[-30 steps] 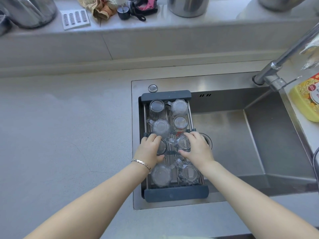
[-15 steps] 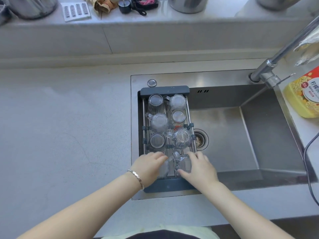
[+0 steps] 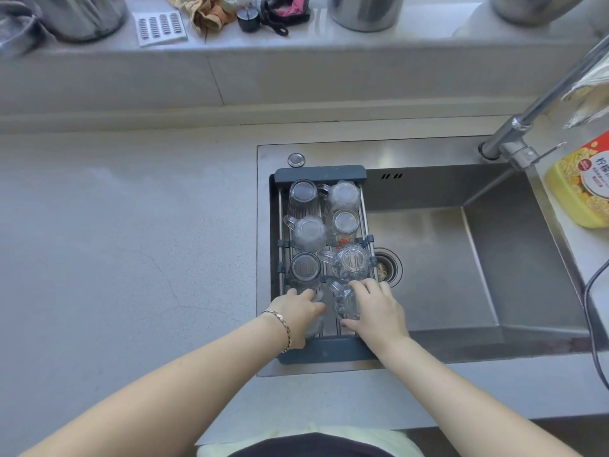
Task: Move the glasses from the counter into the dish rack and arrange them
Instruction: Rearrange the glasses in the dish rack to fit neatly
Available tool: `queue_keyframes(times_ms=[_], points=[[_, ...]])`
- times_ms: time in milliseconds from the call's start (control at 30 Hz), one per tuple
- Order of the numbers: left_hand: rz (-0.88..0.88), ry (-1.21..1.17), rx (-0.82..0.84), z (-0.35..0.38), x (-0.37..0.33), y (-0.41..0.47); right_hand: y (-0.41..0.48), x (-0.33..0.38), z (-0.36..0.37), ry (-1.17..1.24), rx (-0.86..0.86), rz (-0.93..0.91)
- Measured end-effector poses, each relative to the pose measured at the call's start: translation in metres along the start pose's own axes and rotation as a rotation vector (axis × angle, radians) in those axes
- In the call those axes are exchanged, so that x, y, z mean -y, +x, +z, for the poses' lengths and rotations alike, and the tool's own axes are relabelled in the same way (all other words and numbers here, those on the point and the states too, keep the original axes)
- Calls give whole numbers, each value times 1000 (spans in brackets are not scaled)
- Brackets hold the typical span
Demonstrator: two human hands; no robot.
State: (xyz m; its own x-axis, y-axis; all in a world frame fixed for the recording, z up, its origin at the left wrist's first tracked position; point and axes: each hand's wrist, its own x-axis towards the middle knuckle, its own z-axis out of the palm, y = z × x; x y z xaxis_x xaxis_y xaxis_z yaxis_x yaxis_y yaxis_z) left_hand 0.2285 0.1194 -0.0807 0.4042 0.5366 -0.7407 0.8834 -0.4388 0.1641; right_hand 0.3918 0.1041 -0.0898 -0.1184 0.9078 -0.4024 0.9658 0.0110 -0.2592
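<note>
A dark grey dish rack spans the left side of the steel sink. Several clear glasses stand upside down in it in two columns. My left hand rests on the nearest glass in the left column, which it mostly hides. My right hand grips the nearest glass in the right column, a mug with a handle. Both hands are at the rack's near end.
A grey counter lies left of the sink. The faucet reaches in from the right, beside a yellow detergent bottle. Pots, a cloth and small items line the back ledge. The drain sits right of the rack.
Both hands pulled back from the rack's middle row to its nearest row and now hold the two nearest glasses. The view shifted slightly.
</note>
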Motion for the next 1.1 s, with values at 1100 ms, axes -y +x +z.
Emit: queue_keyframes(times_ms=[1100], points=[[-220,-608,-356,-5,-25,-20,-27,25,22,437,-72,-62]])
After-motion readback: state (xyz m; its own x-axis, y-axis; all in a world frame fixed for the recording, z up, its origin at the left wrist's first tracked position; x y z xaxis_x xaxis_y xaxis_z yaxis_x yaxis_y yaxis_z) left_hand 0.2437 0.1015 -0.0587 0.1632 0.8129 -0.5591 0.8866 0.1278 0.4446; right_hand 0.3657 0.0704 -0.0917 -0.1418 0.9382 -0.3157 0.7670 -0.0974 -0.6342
